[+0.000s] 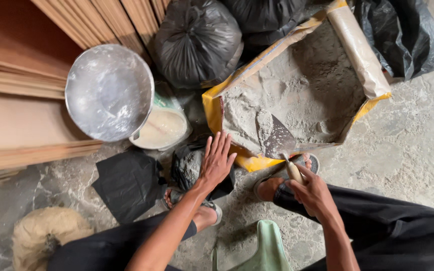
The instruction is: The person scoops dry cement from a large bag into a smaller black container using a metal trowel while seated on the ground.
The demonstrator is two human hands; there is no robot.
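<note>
Around trowel handle (293, 170), right fingers (305, 186) closed.

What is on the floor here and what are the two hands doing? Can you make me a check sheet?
Surface: rough grey concrete floor, dusty and stained.
Job's things: open yellow-edged paper sack of grey powder; pointed metal trowel with pale wooden handle, blade resting in the powder; small black plastic bag holding grey powder.
Clutter: round shiny metal basin, white bucket of pale paste, tied black rubbish bags, flat black plastic sheet.
Grippers: left hand open, fingers spread over the small bag; right hand gripping the trowel handle.
Cables: nothing seen.
Surroundings: stacked brown wooden boards.
</note>
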